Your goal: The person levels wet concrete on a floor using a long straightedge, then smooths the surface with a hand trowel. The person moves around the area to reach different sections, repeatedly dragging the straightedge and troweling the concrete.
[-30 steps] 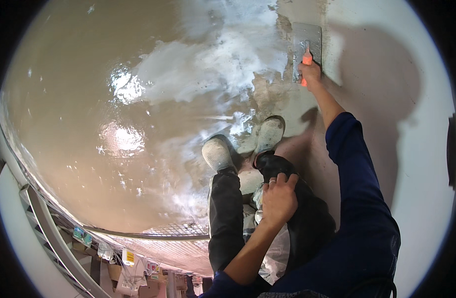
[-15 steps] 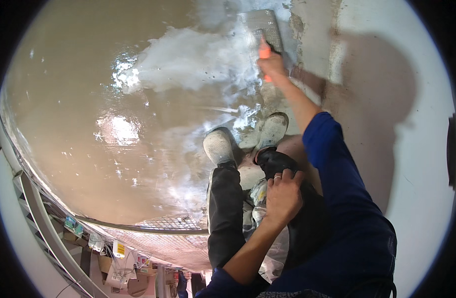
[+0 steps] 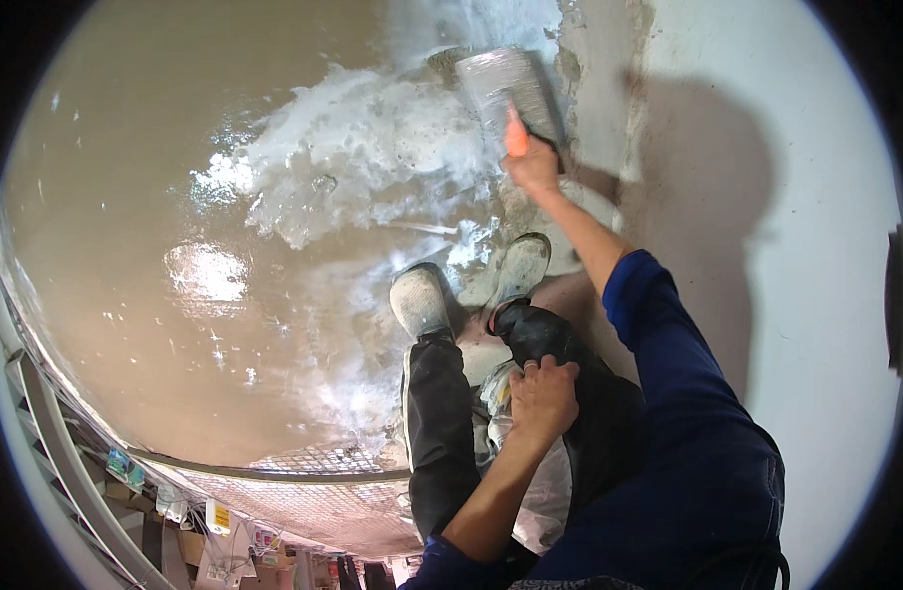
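Observation:
My right hand point(image 3: 533, 165) is closed round the orange handle of a plastering trowel point(image 3: 502, 79). The trowel's broad, grey-smeared blade lies on the wet grey coating point(image 3: 363, 147) of the floor, near the wall on the right. A whitish, rough patch of that coating spreads left from the blade. My left hand point(image 3: 547, 398) holds nothing and rests on my black-trousered right knee, fingers draped over it, with a ring on one finger. Both my feet, in pale, dirt-coated shoes point(image 3: 419, 300), stand on the floor below the trowel.
A white wall point(image 3: 815, 246) rises along the right, with my shadow on it. Smooth, glossy wet coating point(image 3: 127, 226) covers the left. Mesh point(image 3: 323, 501) shows beyond the floor's edge, near a metal railing point(image 3: 53, 423) and boxes and clutter point(image 3: 210, 560) at lower left.
My right hand has drawn the trowel nearer to my feet, and more rough, whitish coating shows to its left. The left hand stays on the knee; the view has shifted slightly.

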